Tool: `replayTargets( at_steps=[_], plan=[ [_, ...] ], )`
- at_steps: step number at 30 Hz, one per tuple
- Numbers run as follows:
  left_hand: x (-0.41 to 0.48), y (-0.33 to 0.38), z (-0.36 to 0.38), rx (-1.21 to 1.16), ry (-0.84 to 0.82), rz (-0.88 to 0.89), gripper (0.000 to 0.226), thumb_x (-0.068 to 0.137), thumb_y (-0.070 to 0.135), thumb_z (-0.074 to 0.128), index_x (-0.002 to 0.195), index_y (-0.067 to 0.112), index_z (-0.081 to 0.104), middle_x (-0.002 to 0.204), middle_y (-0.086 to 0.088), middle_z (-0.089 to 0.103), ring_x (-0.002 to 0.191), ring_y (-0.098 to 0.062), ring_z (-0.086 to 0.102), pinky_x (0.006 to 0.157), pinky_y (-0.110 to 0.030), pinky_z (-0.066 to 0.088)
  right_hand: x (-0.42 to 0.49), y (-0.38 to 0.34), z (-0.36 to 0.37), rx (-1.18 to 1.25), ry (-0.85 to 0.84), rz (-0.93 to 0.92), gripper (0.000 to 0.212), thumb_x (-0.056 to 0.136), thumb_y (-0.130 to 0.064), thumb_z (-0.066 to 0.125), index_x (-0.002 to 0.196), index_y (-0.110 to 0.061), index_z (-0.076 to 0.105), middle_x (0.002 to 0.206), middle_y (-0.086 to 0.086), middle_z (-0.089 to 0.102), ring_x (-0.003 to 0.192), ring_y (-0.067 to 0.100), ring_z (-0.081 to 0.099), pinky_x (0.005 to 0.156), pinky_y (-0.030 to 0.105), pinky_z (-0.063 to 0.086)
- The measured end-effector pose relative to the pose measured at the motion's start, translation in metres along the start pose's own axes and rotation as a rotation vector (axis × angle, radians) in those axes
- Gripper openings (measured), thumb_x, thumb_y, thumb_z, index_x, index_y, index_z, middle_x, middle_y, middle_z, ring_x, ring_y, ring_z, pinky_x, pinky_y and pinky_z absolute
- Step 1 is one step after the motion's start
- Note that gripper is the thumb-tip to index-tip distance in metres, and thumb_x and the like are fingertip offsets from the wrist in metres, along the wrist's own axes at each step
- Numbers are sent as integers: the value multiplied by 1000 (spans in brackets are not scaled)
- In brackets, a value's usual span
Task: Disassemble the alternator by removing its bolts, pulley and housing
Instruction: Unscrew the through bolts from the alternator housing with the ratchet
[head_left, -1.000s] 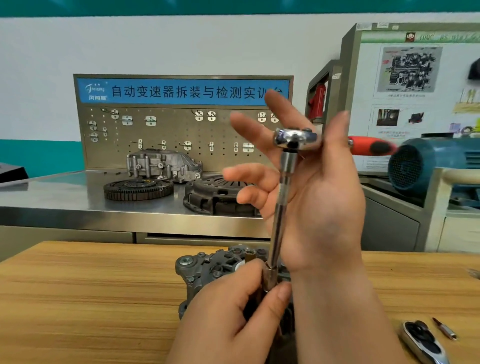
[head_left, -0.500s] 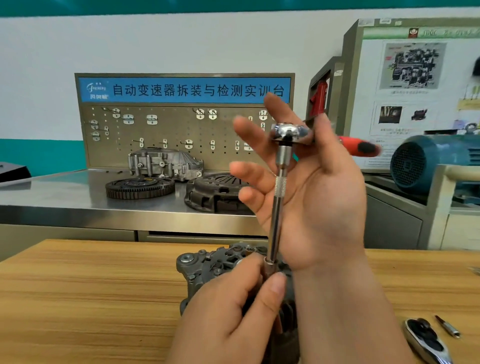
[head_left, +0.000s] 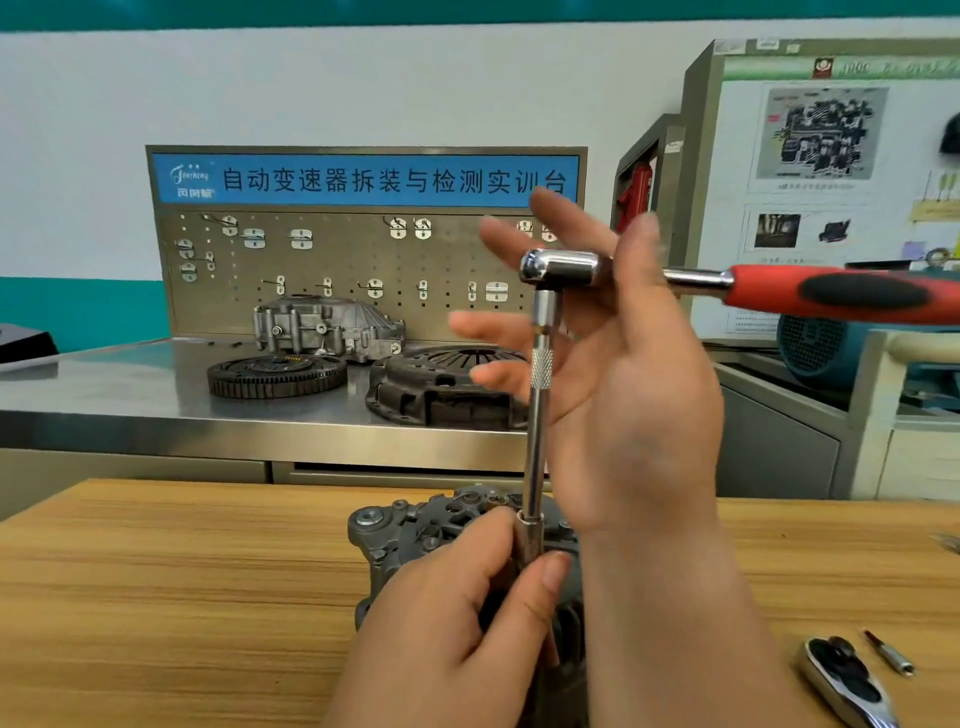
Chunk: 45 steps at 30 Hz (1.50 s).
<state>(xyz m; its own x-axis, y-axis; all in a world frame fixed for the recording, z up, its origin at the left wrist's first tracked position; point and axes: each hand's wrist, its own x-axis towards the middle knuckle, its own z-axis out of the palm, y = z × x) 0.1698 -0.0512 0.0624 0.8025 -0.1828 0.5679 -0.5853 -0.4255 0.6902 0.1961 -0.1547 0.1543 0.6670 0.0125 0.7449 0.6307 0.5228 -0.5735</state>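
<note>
Pinching the socket (head_left: 530, 536) in my left hand (head_left: 457, 623) at six o'clock, right hand (head_left: 639, 405) splayed wide, I fear the ungripped ratchet (head_left: 563, 271) toppling.

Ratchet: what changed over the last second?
The red handle swung round on top of the bar. It looked short before and now runs side-on to the picture's right edge. Nothing was grabbed or released. Unchanged: the right hand stays open against the handle, the left hand still grips the socket on the alternator, and the bar is upright.
</note>
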Motion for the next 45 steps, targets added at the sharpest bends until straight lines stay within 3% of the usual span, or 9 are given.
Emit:
replayTargets(
  at_steps=[3,6,10,15,21,26,36,41,45],
  plan=[
    [0,0,-2,-71,-45,12,52,71,72,39,99,33,60,84,13,70,83,-7,66,79,-44,53,3,0,-5,254,-152,248,56,98,-53,20,113,-15,59,90,4,75,59,15,68,49,21,50],
    [4,0,-8,-117,-133,29,47,75,69,43,106,38,61,89,8,71,90,-12,67,85,-48,52,4,-2,-11,316,-203,272,53,98,-49,23,108,-13,62,88,4,75,57,14,68,47,19,49],
    [15,1,-20,-30,-83,148,39,78,64,48,107,43,62,98,16,70,99,-2,63,84,-32,51,5,-2,-13,276,-220,262,49,96,-46,28,104,-13,63,88,6,75,57,15,68,48,20,49],
    [37,-1,-19,-121,-320,90,50,74,56,55,93,11,69,87,-16,69,81,-29,65,78,-50,50,5,-2,-14,342,-262,289,50,96,-47,28,102,-14,65,88,6,74,60,15,69,50,21,50],
    [30,-9,-11,-309,-397,131,31,87,50,50,102,26,62,86,-9,71,82,-26,68,79,-46,52,6,-1,-18,359,-247,289,52,99,-47,25,100,-13,65,87,6,75,60,15,69,50,21,50],
    [30,-11,-10,-355,-436,141,31,91,40,45,100,11,55,67,-3,69,68,-4,65,73,-19,44,7,3,-17,349,-232,279,53,102,-48,22,101,-15,62,85,4,74,60,14,69,50,21,50],
    [29,-15,-7,-373,-397,118,25,86,46,48,97,27,59,68,-1,67,63,-14,65,68,-30,42,0,7,-3,-357,87,-283,26,96,-30,45,98,-14,64,85,17,70,69,12,68,58,17,48],
    [27,-12,-11,-483,-424,118,30,91,41,49,110,21,61,91,-20,68,75,-31,65,73,-36,50,2,3,-1,90,-22,109,46,90,-52,35,106,-18,62,85,8,74,64,16,66,53,24,50],
    [29,-13,-8,-470,-412,105,21,87,39,52,95,22,63,72,-9,66,63,-19,64,66,-36,48,3,4,-1,223,-87,218,51,97,-55,27,115,-20,60,88,4,74,64,14,67,50,21,51]
  ],
)
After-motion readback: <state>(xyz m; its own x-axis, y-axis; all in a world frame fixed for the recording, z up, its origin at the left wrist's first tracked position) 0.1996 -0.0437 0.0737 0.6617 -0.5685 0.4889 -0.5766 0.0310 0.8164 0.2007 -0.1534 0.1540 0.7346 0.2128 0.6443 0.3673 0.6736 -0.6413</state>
